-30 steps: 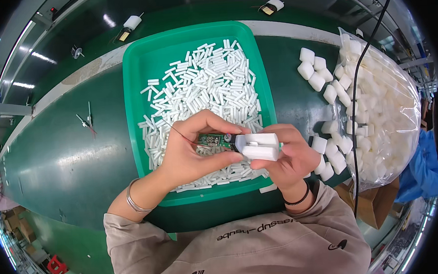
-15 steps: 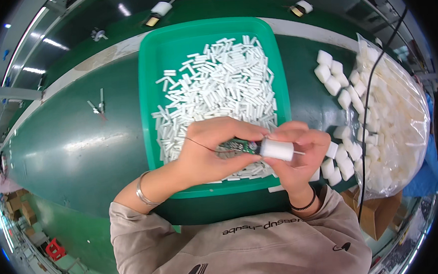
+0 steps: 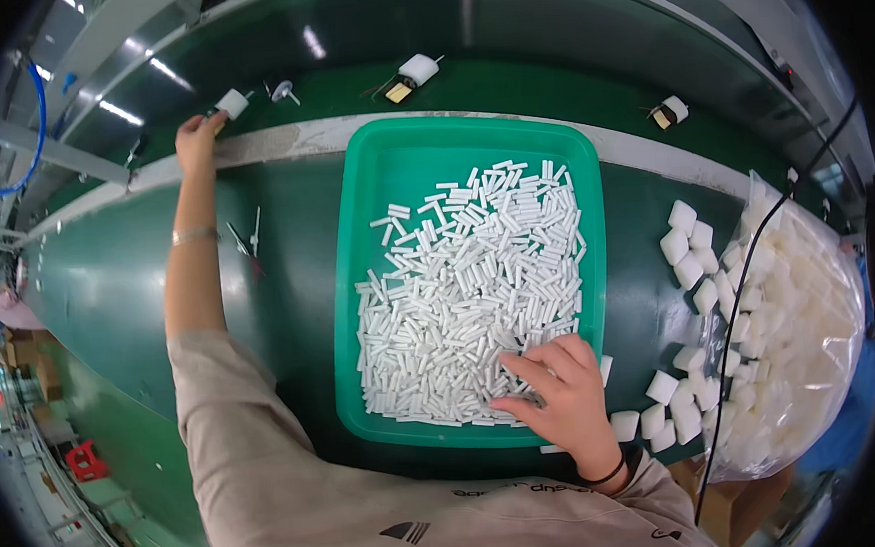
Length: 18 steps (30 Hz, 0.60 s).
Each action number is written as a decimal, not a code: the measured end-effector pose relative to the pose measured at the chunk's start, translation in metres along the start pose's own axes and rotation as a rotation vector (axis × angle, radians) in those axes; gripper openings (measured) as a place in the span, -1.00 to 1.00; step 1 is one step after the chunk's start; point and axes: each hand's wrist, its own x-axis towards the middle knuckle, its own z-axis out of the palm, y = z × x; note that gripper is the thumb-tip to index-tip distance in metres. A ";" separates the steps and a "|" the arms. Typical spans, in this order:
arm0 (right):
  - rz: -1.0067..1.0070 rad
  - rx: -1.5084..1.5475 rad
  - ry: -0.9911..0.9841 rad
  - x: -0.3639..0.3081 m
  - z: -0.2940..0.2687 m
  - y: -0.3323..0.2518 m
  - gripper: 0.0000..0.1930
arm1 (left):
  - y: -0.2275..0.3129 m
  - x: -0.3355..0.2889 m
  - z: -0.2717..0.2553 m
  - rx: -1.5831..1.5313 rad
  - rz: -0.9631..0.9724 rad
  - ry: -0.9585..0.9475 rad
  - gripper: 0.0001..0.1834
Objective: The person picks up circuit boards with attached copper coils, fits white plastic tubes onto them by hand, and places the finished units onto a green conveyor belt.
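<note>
My left hand (image 3: 199, 143) is stretched to the far left over the dark green strip beyond the table's pale edge. Its fingers are closed on the near end of a small circuit board assembly capped with a white foam cylinder (image 3: 233, 104). Low in the green tray (image 3: 348, 349), my right hand (image 3: 565, 396) hovers at or touches the heap of short white tubes (image 3: 460, 312). Its thumb and forefinger are apart, and no tube shows between them.
Similar foam-capped assemblies (image 3: 419, 71) lie along the far strip, with a small round metal part (image 3: 283, 90). Two thin pieces with wires (image 3: 247, 243) rest left of the tray. At right are loose white foam blocks (image 3: 686, 243), a clear bag of them (image 3: 801, 321) and a black cable (image 3: 736, 315).
My left hand has carried the foam-capped assembly from above the tray to the far-left strip. The right hand has let go of it and dropped to the tubes. The view has shifted.
</note>
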 end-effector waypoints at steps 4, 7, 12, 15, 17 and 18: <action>-0.002 -0.008 -0.070 0.000 0.001 0.005 -0.66 | 0.033 -0.021 0.038 0.826 -0.077 0.306 -0.17; -0.017 -0.002 -0.195 0.001 0.002 0.003 -0.68 | 0.048 -0.023 0.057 1.085 0.521 0.325 -0.18; -0.080 0.023 -0.218 0.003 0.005 0.001 -0.77 | 0.110 -0.051 0.109 1.082 0.344 -0.199 -0.12; -0.117 0.078 -0.147 0.002 0.005 0.002 -0.82 | 0.109 -0.050 0.114 1.130 0.310 -0.323 -0.03; -0.073 0.148 -0.077 -0.001 0.005 0.000 -0.85 | 0.098 -0.043 0.112 1.124 0.338 -0.356 -0.09; -0.076 0.149 -0.068 -0.001 0.004 -0.002 -0.85 | 0.096 -0.041 0.108 1.048 0.299 -0.344 -0.14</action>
